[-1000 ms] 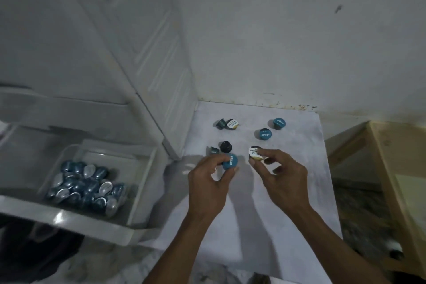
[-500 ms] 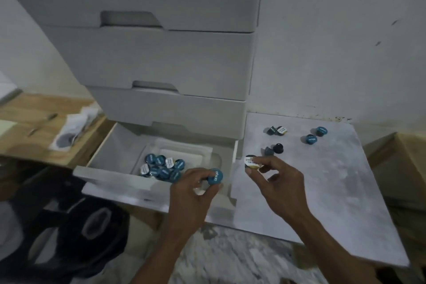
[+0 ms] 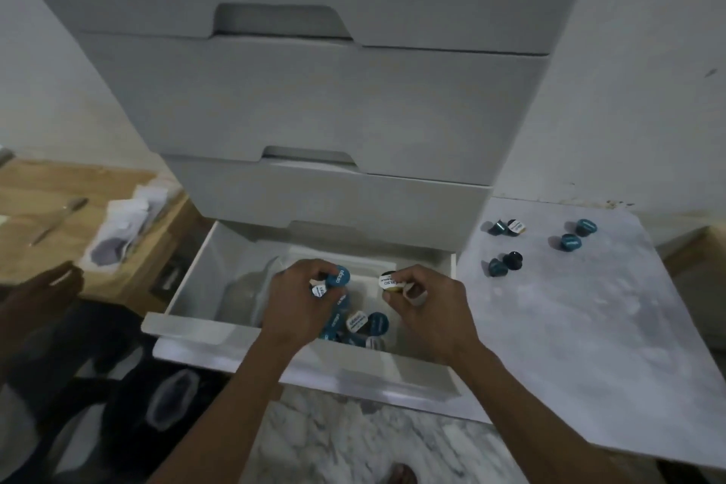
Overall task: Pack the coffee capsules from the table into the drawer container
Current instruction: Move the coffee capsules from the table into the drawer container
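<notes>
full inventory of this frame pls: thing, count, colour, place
capsules on table: six, mostly teal, one black, one white-topped; on the grey table, right
capsules in drawer: a pile, teal and white-topped; count unclear
open drawer: one, white; bottom of the drawer unit
wooden surface: one, tan; left, with a utensil and white wrapping
left hand: holds a teal-topped capsule over the drawer
right hand: holds a white-topped capsule over the drawer
</notes>
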